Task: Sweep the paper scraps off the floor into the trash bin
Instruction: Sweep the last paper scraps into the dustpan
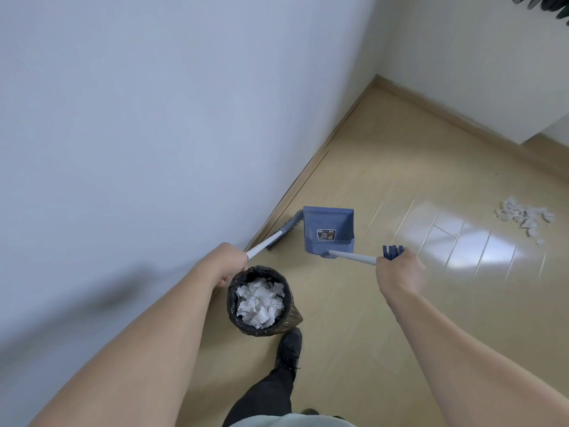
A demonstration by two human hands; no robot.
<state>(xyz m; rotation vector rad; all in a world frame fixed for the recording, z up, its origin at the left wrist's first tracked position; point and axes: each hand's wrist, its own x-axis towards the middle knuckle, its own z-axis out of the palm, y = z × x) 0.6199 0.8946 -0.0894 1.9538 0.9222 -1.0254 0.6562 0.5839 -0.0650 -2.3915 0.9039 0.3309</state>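
Wooden floor (385,167), left grip (226,263) clasping broom (271,238), right grip (400,269) clasping dustpan (328,229) (both tight)

Head view, looking steeply down at floor (385,303).

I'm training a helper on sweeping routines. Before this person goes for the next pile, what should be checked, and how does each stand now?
1. Left hand grips the broom handle: ok.
2. Right hand grips the dustpan handle: ok.
3. Dustpan emptied: cannot tell, its inside faces away.
4. Trash bin has room: not ok, paper nearly reaches the rim.
5. Paper scraps on the floor located: ok, one pile far right.
6. Path across the floor to the pile: ok, nothing visible in the way.
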